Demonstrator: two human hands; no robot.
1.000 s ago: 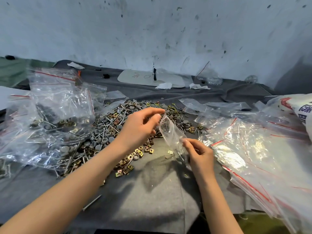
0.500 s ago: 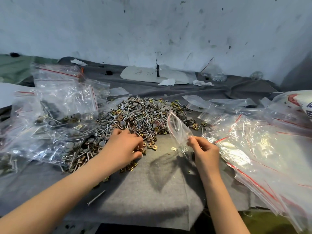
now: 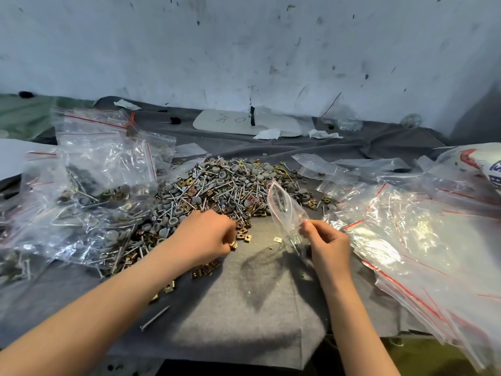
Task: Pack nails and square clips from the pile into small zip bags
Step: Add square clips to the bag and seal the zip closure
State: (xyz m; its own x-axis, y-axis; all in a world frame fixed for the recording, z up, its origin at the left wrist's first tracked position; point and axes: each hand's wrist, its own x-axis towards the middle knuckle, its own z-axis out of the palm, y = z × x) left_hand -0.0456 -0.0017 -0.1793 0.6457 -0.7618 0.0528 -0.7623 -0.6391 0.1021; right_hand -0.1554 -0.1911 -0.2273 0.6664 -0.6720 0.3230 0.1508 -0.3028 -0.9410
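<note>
- At the near edge of the pile (image 3: 217,191), a mix of nails (image 3: 202,189), grey round caps (image 3: 222,175) and brass clips, the left hand (image 3: 208,237) lies knuckles up. Its fingers are curled down, pinching a square clip (image 3: 233,245) at their tips.
- Just right of the pile's near edge, the right hand (image 3: 329,245) holds the small zip bag (image 3: 284,210), with thumb and fingers pressed together on its lower part.
- From that grip the bag rises tilted, its mouth uppermost, over the pile's right fringe. Whether the mouth is sealed I cannot tell.
- Under the pile lies the surface (image 3: 257,308), covered in grey cloth.
- Between the two hands, just clear of the pile, a loose clip (image 3: 278,239) rests on the cloth.
- Left of the pile, a heap of filled zip bags (image 3: 103,180) holding nails and clips overlaps its edge.
- Right of the pile, empty zip bags (image 3: 406,232) with red seal lines lie spread and overlapping.
- Nearer than the pile, beside the left forearm, a single nail (image 3: 154,318) lies alone.
- Behind the pile, a white board (image 3: 244,122) lies flat near the marked wall (image 3: 244,50), with crumpled paper scraps (image 3: 267,133) on and beside it.
- Far right of the pile, a printed sack (image 3: 477,164) shows at the frame's edge.
</note>
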